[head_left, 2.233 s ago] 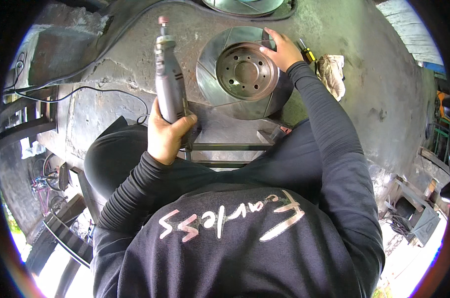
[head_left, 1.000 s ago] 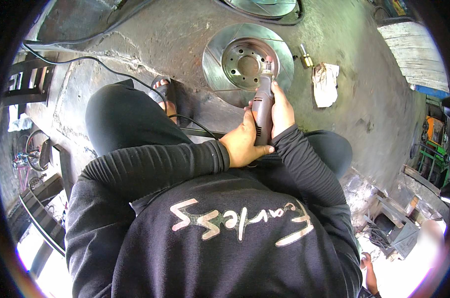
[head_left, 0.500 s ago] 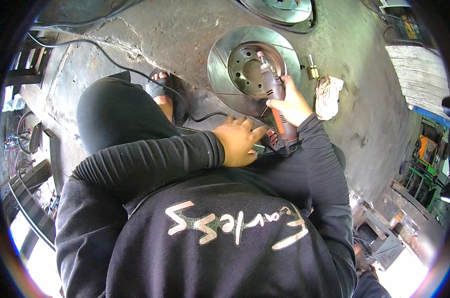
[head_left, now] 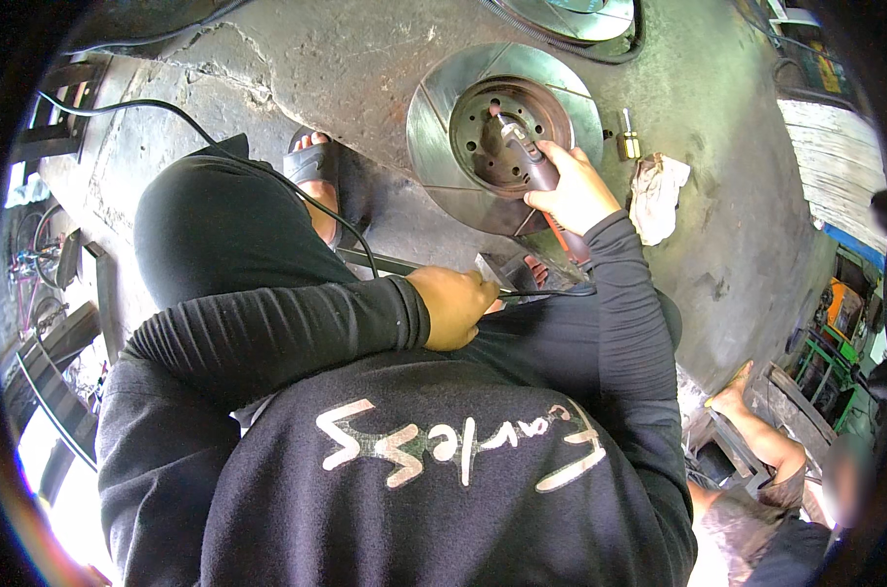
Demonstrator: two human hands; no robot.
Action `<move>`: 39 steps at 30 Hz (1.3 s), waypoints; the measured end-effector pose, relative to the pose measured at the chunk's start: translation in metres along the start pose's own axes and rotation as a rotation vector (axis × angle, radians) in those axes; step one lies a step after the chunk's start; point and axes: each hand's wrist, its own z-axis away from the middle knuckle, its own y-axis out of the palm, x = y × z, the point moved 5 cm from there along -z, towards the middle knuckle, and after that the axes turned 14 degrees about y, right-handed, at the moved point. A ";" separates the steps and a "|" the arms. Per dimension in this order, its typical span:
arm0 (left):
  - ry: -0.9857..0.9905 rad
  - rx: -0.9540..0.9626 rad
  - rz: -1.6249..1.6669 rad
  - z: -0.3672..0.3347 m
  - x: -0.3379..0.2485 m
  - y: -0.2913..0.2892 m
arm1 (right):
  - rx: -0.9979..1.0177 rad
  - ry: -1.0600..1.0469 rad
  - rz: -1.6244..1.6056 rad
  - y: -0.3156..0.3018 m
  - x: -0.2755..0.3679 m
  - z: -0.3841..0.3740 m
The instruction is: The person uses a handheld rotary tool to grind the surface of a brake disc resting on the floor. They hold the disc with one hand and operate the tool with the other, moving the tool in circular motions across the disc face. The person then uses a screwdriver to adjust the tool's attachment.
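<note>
My right hand (head_left: 578,191) is closed around a corded die grinder (head_left: 530,161) with a dark body and an orange-red rear part. Its small pinkish grinding tip (head_left: 495,111) is over the hub of a grooved brake disc (head_left: 434,127) lying on the floor; whether it touches cannot be told. Near my lap, my left hand (head_left: 451,305) is closed on the black power cord (head_left: 551,292), which runs out on both sides of it. Part of the grinder's rear is hidden by my right hand and sleeve.
Right of the disc are a small brass-coloured piece (head_left: 628,145) and a pale rag (head_left: 658,201). A second disc (head_left: 600,20) and a ribbed hose (head_left: 532,37) lie beyond. My sandalled foot (head_left: 314,181) is left of the disc. Another person's leg (head_left: 768,440) shows at lower right.
My right hand has brought the grinder further over the disc's hub, tip toward the upper left. My left hand has drawn back from near the grinder and closed on the cord.
</note>
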 end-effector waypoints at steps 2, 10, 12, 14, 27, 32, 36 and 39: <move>0.006 0.000 0.007 0.000 -0.002 -0.002 | 0.026 -0.005 0.014 0.000 0.002 0.000; 0.004 0.016 0.033 0.000 -0.004 -0.005 | 0.020 0.013 0.047 -0.006 0.004 -0.001; 0.014 0.022 0.034 -0.001 -0.005 -0.005 | 0.078 -0.026 0.035 -0.004 0.005 0.001; 0.011 0.026 0.033 -0.001 -0.006 -0.007 | 0.052 -0.104 0.037 0.002 0.005 0.001; 0.015 0.027 0.052 -0.001 -0.007 -0.006 | 0.060 -0.086 0.032 -0.001 0.002 0.000; 0.006 0.034 0.043 -0.001 -0.007 -0.006 | 0.070 0.022 0.027 -0.005 0.007 -0.002; 0.006 0.037 0.047 -0.001 -0.008 -0.009 | 0.051 -0.080 0.019 0.001 0.006 0.000; 0.017 0.001 0.024 0.000 -0.006 -0.004 | 0.036 -0.031 0.025 -0.001 0.007 -0.001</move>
